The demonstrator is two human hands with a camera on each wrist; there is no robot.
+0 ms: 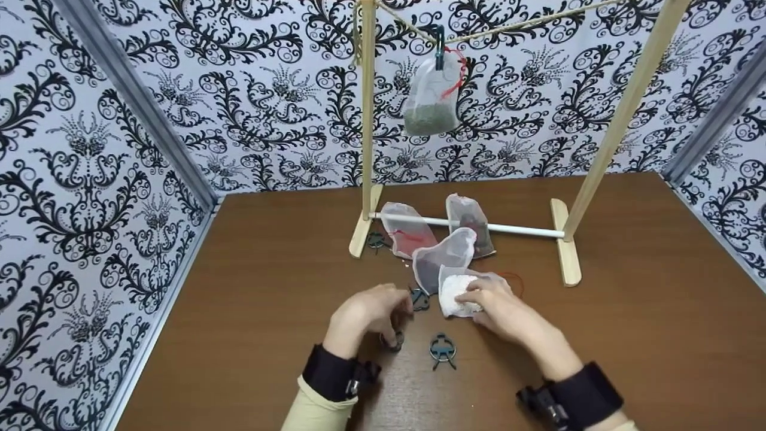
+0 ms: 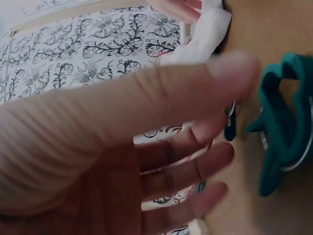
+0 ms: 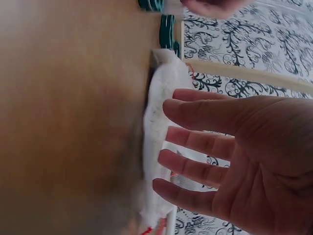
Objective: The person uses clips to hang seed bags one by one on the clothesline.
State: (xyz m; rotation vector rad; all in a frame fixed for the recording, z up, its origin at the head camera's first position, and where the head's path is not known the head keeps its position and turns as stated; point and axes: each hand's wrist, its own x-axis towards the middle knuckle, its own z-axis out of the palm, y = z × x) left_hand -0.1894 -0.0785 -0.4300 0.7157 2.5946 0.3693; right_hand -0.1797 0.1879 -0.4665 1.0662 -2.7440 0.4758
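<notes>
A white-filled mesh bag (image 1: 455, 293) lies on the brown table at the near end of a group of bags. My right hand (image 1: 504, 308) is at its right side, fingertips over the filling. In the right wrist view those fingers (image 3: 193, 166) are apart and lightly bent against or just beside the bag (image 3: 159, 117); contact is uncertain. Left of the bag, my left hand (image 1: 370, 314) hovers low by a dark clip (image 1: 394, 342), thumb and fingers apart, gripping nothing. The left wrist view shows a green spring clip (image 2: 288, 117) beyond the thumb. Another clip (image 1: 443, 350) lies between the hands.
Behind are a grey-looking mesh bag (image 1: 443, 260), a red-filled one (image 1: 413, 236) and a dark-filled one (image 1: 473, 224). More clips (image 1: 419, 299) lie nearby. A wooden stand (image 1: 367, 120) carries a rope with a clipped green-filled bag (image 1: 432, 114); its white crossbar (image 1: 520, 229) runs low.
</notes>
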